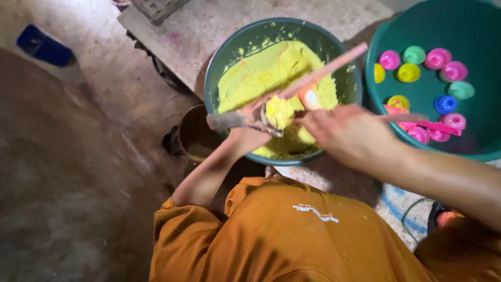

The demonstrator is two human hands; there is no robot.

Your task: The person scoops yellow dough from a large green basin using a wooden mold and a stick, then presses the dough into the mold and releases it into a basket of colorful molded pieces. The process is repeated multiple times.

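A dark green bowl (219, 62) holds a heap of yellow dough (266, 68). My left hand (245, 138) grips a small metal mould (235, 120) over the bowl's near rim, and a lump of yellow dough (280, 111) sits in it. My right hand (344, 130) is just right of the mould, fingers bent, thumb by the lump. A long pink stick (334, 65) runs diagonally from the mould up to the right; which hand holds it I cannot tell.
A large teal basin (469, 36) at right holds several pink, yellow, green and blue moulded shapes (417, 73) and a pink stick (436, 126). A dark pot (195, 133) stands left of the bowl. A blue object (44, 46) lies far left on the floor.
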